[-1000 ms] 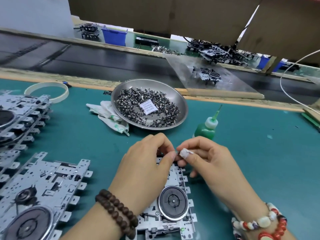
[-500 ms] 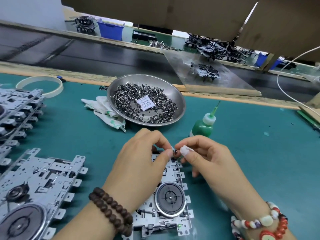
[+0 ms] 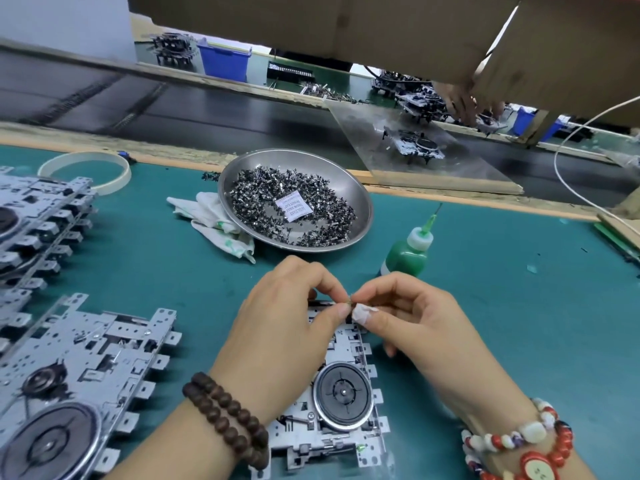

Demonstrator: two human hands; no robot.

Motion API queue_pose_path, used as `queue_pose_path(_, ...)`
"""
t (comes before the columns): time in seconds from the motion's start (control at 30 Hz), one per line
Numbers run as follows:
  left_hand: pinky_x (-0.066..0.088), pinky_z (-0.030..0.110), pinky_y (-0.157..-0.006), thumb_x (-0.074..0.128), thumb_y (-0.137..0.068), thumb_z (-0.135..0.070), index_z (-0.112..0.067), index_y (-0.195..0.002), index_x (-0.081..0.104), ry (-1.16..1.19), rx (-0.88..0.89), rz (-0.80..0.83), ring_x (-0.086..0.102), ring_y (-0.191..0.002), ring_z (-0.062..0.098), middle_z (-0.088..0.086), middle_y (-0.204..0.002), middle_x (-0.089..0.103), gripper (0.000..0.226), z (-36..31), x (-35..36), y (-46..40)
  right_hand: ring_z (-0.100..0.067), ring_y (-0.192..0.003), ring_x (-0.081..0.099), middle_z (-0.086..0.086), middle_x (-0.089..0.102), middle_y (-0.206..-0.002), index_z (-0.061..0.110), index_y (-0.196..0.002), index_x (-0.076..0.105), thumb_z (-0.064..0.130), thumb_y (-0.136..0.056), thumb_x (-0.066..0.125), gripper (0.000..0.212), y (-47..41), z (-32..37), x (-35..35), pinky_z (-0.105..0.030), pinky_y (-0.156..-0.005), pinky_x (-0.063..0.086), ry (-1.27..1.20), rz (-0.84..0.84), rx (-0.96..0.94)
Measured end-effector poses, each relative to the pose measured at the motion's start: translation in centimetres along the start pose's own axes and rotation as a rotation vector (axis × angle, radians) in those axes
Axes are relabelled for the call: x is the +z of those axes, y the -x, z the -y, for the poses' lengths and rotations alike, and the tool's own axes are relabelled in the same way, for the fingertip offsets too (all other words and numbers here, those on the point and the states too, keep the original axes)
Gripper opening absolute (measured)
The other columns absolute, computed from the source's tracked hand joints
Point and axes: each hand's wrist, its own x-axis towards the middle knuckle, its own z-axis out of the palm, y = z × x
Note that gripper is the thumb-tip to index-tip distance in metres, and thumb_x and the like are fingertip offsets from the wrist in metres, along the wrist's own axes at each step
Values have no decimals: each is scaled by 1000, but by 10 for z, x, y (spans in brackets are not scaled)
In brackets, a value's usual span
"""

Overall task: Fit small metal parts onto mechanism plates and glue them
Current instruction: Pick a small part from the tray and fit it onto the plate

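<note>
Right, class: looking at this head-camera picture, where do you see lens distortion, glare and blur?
Head view: wide-angle bending curves the conveyor belt and bench edge; soft glare sits on the steel dish rim and the clear sheet; the stacked plates at far left smear; the left hand and right hand are fairly sharp, but the tiny part they pinch is too small to resolve.
</note>
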Motion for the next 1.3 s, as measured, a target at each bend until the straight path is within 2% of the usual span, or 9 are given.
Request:
queue_pose_path(0.17, 31, 4, -72, 62, -81, -32, -32, -73, 57, 15, -23, 2, 46, -87, -5, -18, -86, 50, 10, 2, 0, -1, -4, -59, 53, 6, 66, -70, 22, -74, 71, 24, -68, 71, 7, 0, 0, 1, -13, -47, 40, 38, 0, -11)
queue_pose_path(0.33, 34, 15, -70, 64, -81, -31, -34, -68, 56, 46, -68, 23, 50, -87, -3, -18, -87, 52, 15, 2, 0, -2, -3, -52, 44, 10, 61, -66, 21, -71, 68, 10, -81, 67, 15, -2, -2, 2, -9, -49, 36, 107, -8, -19)
queue_pose_path(0.5, 33, 3, -72, 58, -87, -23, -38, -73, 55, 51, -72, 27, 50, -90, -4, -18, -92, 53, 21, 3, -1, -2, -3, -49, 41, 11, 58, -62, 22, -67, 67, 10, -81, 67, 19, 0, -3, 2, -10, -48, 35, 122, 0, -10)
queue_pose_path(0.63, 33, 10, -69, 53, -90, -16, -39, -73, 53, 38, -86, 38, 50, -93, 0, -17, -94, 52, 28, 2, -1, -1, -3, -50, 41, 13, 58, -59, 22, -70, 66, 13, -81, 67, 15, 1, -4, 1, -10, -49, 35, 160, 15, -25)
queue_pose_path(0.8, 31, 15, -79, 54, -90, -23, -37, -77, 54, 22, -78, 43, 48, -98, 2, -17, -95, 51, 19, 1, 0, -1, -8, -55, 45, 9, 61, -64, 22, -75, 66, 17, -81, 69, 8, 2, -5, 1, -17, -54, 38, 249, 7, -71)
queue_pose_path(0.87, 30, 15, -78, 54, -89, -26, -36, -80, 56, 13, -74, 44, 47, -98, 1, -17, -95, 50, 14, 1, -1, 0, -11, -57, 48, 8, 64, -68, 23, -77, 66, 21, -80, 69, 5, 3, -5, 1, -24, -58, 42, 307, -17, -94)
queue_pose_path(1.1, 26, 17, -70, 53, -89, -29, -34, -81, 55, -30, -74, 42, 44, -94, 2, -18, -91, 48, 10, 2, 1, 0, -11, -51, 44, 6, 64, -69, 24, -77, 64, 23, -78, 67, 3, 4, -4, 5, -18, -54, 38, 403, -65, -144)
queue_pose_path(1.2, 26, 16, -69, 52, -89, -28, -33, -82, 54, -41, -52, 44, 43, -94, 2, -18, -90, 48, 9, 3, 0, 1, -26, -56, 47, -1, 62, -72, 23, -77, 63, 23, -78, 66, 3, 3, -4, 5, -23, -56, 39, 385, -57, -137)
queue_pose_path(1.3, 28, 12, -70, 50, -90, -29, -32, -83, 53, -41, -50, 43, 42, -93, 1, -18, -90, 48, 8, 4, 0, 1, -28, -55, 45, -4, 60, -72, 24, -77, 63, 21, -81, 66, 5, 4, -5, 4, -26, -56, 38, 360, -39, -128)
